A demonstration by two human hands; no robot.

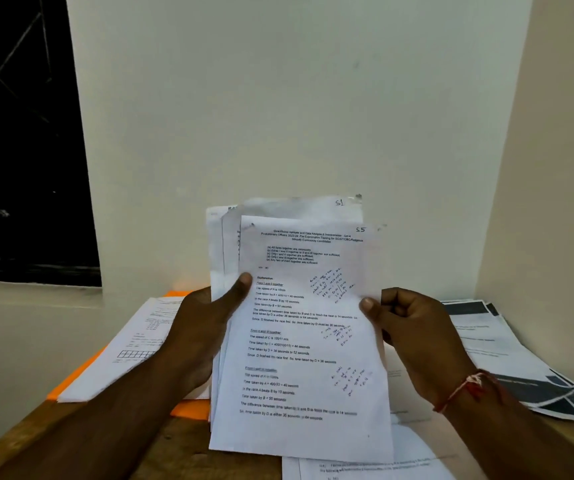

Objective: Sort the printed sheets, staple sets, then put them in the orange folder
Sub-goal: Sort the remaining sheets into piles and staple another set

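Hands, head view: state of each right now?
Left hand: grips the stack of printed sheets, thumb across the front.
Right hand: pinches the front sheet at its right edge.

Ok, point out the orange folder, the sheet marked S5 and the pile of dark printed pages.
orange folder [190, 408]: head view, on its lower bare orange strip.
sheet marked S5 [306, 341]: head view, on the middle of its printed face.
pile of dark printed pages [500, 348]: head view, on the top page's middle.
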